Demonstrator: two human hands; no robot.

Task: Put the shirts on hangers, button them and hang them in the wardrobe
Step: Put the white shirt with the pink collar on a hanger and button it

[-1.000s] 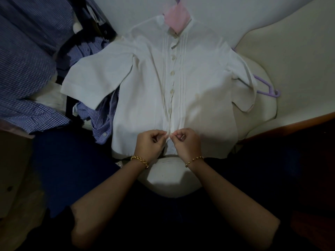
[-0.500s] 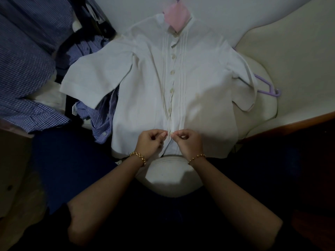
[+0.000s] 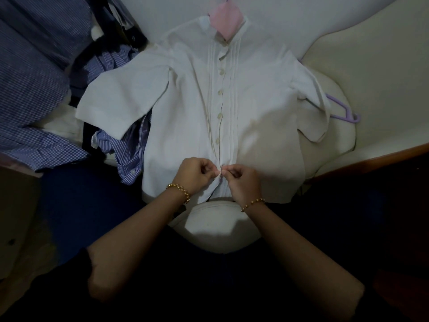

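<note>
A white short-sleeved shirt (image 3: 262, 108) lies spread flat on a cream seat, front up, with a pink hanger (image 3: 224, 20) showing at its collar. Several buttons down its placket are fastened. My left hand (image 3: 195, 176) and my right hand (image 3: 242, 181) meet at the lower end of the placket, near the hem. Each pinches one edge of the shirt front between thumb and fingers, and the fingertips touch at a small button. Both wrists wear gold bead bracelets.
A blue striped shirt (image 3: 130, 156) lies crumpled under the white shirt's left sleeve. Blue checked shirts (image 3: 30, 89) are piled at the left. A purple hanger (image 3: 343, 112) pokes out beyond the right sleeve. A cream armrest (image 3: 371, 77) rises at the right.
My hands stay at the bottom button, fingers working slightly closer together. The shirt has not shifted.
</note>
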